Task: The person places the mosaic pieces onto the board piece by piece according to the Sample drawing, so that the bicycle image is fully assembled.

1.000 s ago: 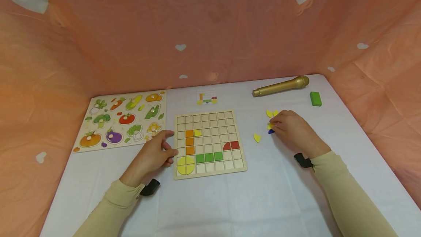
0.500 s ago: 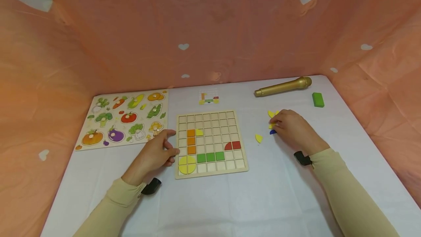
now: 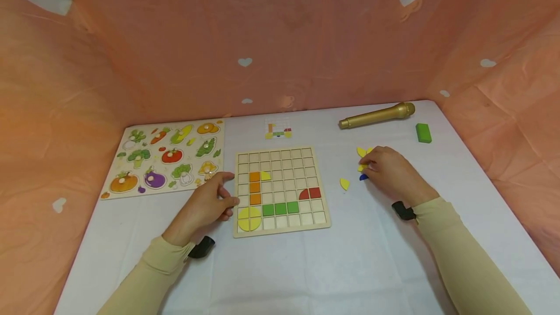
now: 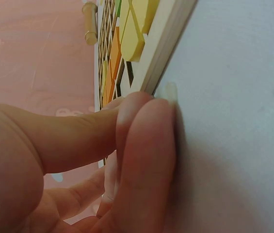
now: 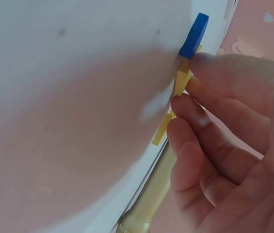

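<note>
My left hand [image 3: 205, 208] rests against the left edge of a wooden grid board [image 3: 286, 162], its thumb and index finger touching the rim. On the board lie yellow quarter circles [image 3: 249, 219], orange squares [image 3: 254, 187], green squares [image 3: 280, 209] and red pieces [image 3: 309, 193]. Right of the board, my right hand [image 3: 391, 171] pinches a small yellow piece [image 5: 181, 80] between thumb and fingers at the tabletop. Next to its thumb lies a blue piece [image 5: 195, 36]. Other yellow pieces lie close by, partly hidden by the hand; one yellow piece [image 3: 344, 184] lies apart, nearer the board.
A vegetable puzzle board [image 3: 166, 159] lies at the back left. A small pattern card [image 3: 278, 129] is behind the grid board. At the back right are a gold microphone [image 3: 376, 115] and a green block [image 3: 423, 132]. Pink curtain [image 3: 280, 38] surrounds the table.
The head view has shifted slightly. Both hands stay nearly in place, the left at the board's edge and the right over the small yellow and blue pieces.
</note>
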`<state>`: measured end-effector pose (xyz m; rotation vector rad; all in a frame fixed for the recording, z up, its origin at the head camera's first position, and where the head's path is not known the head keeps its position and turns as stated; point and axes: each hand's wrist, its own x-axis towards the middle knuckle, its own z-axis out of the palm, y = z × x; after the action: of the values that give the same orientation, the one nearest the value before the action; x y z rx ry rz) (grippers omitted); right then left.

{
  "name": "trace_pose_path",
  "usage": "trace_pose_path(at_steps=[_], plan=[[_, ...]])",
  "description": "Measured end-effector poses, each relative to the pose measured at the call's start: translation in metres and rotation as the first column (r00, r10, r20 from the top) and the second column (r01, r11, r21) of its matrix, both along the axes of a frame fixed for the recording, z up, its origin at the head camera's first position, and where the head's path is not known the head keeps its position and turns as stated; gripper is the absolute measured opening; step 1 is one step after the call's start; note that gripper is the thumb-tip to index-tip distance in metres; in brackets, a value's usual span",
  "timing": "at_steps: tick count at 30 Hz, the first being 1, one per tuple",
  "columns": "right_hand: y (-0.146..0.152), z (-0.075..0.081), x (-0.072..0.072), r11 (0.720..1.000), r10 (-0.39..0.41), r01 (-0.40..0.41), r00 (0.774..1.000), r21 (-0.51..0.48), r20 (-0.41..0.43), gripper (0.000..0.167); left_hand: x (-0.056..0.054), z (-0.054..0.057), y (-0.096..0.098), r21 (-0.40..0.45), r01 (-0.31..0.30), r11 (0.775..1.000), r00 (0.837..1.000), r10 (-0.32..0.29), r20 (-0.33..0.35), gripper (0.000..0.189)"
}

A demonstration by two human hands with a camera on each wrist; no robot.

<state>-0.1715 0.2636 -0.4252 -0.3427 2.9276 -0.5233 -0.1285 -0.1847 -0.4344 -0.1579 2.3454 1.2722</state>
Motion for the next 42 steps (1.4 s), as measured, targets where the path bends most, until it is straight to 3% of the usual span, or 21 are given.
trace_pose_path(at_steps=[9, 16, 23, 33, 42], plan=[[-0.003, 0.001, 0.002, 1.000, 0.012, -0.012, 1.000, -0.027, 0.001, 0.019, 0.000, 0.000, 0.000, -0.005, 0.006, 1.000, 1.000, -0.006, -0.007, 0.069], [-0.024, 0.004, 0.013, 0.991, 0.121, -0.125, 0.989, -0.049, -0.087, 0.019, 0.000, -0.001, -0.001, 0.002, 0.000, 1.000, 1.000, 0.000, 0.001, 0.069], [-0.064, 0.002, 0.028, 0.963, 0.265, -0.271, 0.947, -0.007, -0.182, 0.009, -0.002, -0.001, -0.001, -0.016, 0.008, 1.000, 1.000, -0.008, 0.001, 0.069], [-0.105, 0.000, 0.051, 0.924, 0.372, -0.382, 0.902, -0.004, -0.218, 0.016, 0.000, -0.002, -0.001, 0.007, -0.002, 1.000, 1.000, 0.002, 0.000, 0.069], [-0.118, -0.009, 0.058, 0.881, 0.449, -0.473, 0.850, -0.024, -0.273, 0.018, 0.000, -0.001, -0.001, 0.011, 0.001, 1.000, 1.000, -0.001, 0.000, 0.069]])
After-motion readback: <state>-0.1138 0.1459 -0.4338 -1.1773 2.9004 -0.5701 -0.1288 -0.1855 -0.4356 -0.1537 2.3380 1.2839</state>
